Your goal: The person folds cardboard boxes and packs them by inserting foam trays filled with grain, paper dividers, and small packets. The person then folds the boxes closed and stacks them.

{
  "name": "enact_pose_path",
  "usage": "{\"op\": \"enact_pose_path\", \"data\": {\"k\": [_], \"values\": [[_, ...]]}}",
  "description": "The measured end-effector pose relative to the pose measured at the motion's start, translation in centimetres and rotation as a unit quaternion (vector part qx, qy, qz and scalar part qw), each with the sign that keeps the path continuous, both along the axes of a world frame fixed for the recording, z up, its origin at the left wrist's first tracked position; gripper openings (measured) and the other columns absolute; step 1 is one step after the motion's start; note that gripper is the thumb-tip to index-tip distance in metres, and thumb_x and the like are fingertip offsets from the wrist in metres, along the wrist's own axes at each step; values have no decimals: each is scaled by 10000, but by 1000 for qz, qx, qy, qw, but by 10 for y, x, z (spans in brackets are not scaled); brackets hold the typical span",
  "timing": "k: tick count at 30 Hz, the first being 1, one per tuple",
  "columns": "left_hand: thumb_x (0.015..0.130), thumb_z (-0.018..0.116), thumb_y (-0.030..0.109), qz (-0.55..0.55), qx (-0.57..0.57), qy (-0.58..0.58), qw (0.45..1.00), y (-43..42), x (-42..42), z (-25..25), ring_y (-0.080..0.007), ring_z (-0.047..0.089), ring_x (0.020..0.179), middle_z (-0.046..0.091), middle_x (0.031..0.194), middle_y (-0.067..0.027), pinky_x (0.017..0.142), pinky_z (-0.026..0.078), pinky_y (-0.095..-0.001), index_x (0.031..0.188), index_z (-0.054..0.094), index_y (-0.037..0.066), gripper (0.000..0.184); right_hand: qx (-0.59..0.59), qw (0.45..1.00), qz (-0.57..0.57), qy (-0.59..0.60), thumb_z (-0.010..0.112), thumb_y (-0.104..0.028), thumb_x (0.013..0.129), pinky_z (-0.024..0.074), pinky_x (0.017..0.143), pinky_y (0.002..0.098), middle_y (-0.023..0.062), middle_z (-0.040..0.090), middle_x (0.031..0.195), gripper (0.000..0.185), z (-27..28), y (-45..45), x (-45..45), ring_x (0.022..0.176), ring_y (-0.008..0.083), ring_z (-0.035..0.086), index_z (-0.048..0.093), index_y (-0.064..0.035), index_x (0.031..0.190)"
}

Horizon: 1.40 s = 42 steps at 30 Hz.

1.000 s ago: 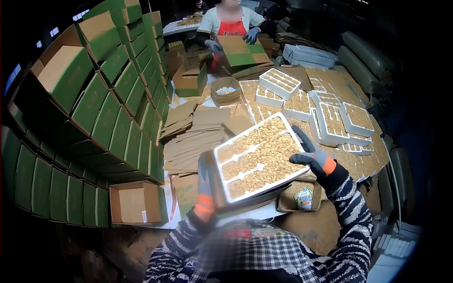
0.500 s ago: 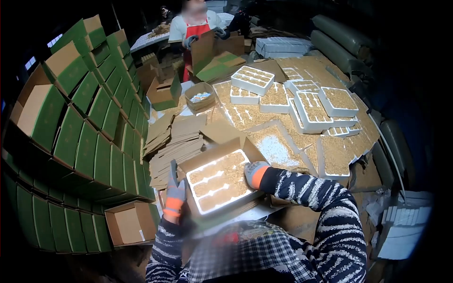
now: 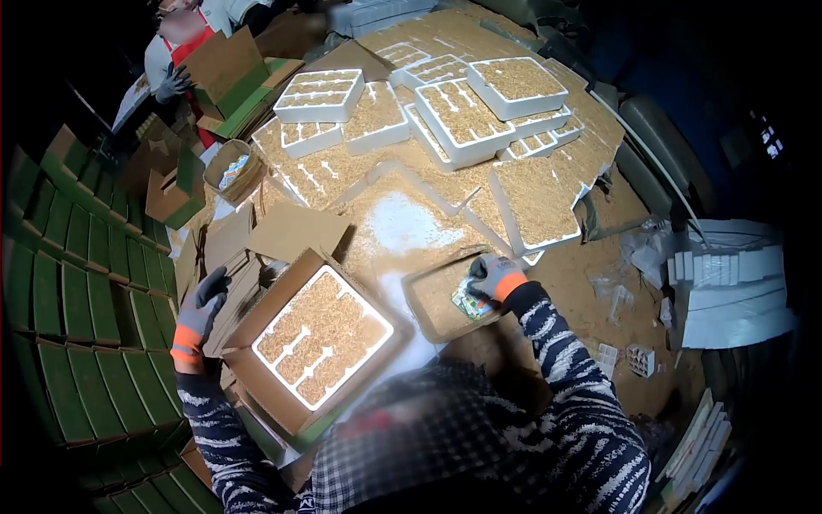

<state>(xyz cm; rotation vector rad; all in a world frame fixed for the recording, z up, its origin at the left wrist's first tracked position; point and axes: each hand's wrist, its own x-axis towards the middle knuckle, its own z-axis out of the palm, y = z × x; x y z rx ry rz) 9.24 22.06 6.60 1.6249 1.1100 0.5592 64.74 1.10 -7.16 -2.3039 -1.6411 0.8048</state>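
If the half-curled grey-gloved right hand [image 3: 497,279], hold unclear, fumbles, glossy multicoloured packets [image 3: 469,303] could scatter; 9-o'clock grey-gloved left hand [image 3: 199,313] gapes empty.

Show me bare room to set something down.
A narrow white table strip lies bare between the open carton and low bin under the right hand. Beyond it, a whitish patch ringed by grain looks fairly clear. Crowded: stacked trays farther back, cardboard sheets near the left hand.
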Motion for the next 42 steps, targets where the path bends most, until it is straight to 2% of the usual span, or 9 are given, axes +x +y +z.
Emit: {"op": "enact_pose_path", "data": {"k": [5,12,16,19,24,29,33,38,42], "values": [[788,713,95,-174,300,378,858,82,52,-43,-369,446,1342,534,1417,-115,1119,352,-434,1401,519,163,647,-76,987,31,-138,651,-251,837,499,896,446,177,658,1114,239,-134,-31,-8,1031,350,642,661,-101,1024],[804,662,158,-317,317,511,733,105,96,-70,-332,405,1332,469,1399,-111,1100,303,-462,1440,425,154,679,-132,977,110,-128,632,-297,842,525,861,433,128,720,999,204,-121,-17,6,958,325,673,741,-171,960],[869,641,293,-316,414,487,701,112,86,-102,-287,470,1219,558,1287,-64,1047,328,-459,1390,496,206,548,-21,996,-3,-84,612,-320,884,508,897,414,99,696,1115,256,4,10,-39,1078,277,639,729,-153,1039],[877,625,269,-315,424,509,680,112,93,-100,-284,485,1198,569,1268,-54,1047,331,-455,1395,496,215,537,421,892,129,103,693,-127,795,518,836,401,73,679,1007,136,104,28,-90,979,287,624,698,-120,931],[928,483,161,-319,497,502,632,115,101,-101,-228,631,1055,679,1012,-25,934,416,-375,1055,658,228,226,493,767,389,134,761,-147,756,530,867,410,86,629,1157,436,155,55,-183,1030,304,632,632,-106,1170],[836,633,148,-74,558,359,744,107,87,-61,-266,623,979,663,1018,-59,900,456,-404,1052,671,181,222,374,843,307,236,744,-158,813,517,922,418,155,569,1291,482,126,52,-201,1112,334,601,586,-81,1262],[758,718,103,68,617,248,744,24,97,52,-293,626,907,649,942,-83,774,496,-403,1052,681,131,297,492,821,212,197,698,-76,823,486,982,426,224,482,1380,588,107,49,-200,1233,391,507,477,-40,1367],[836,543,88,-151,505,318,788,-142,100,54,-260,625,821,569,900,-65,656,526,-364,1106,585,116,275,540,792,91,269,659,-68,853,422,1071,457,217,344,1504,707,81,52,-206,1327,360,430,331,-34,1478],[819,661,164,-179,323,267,890,-182,100,4,-335,631,923,613,1021,-116,755,524,-408,1136,573,77,340,569,765,172,249,623,-144,892,326,1134,497,199,432,1454,541,97,42,-206,1337,382,430,460,-35,1396]]}}
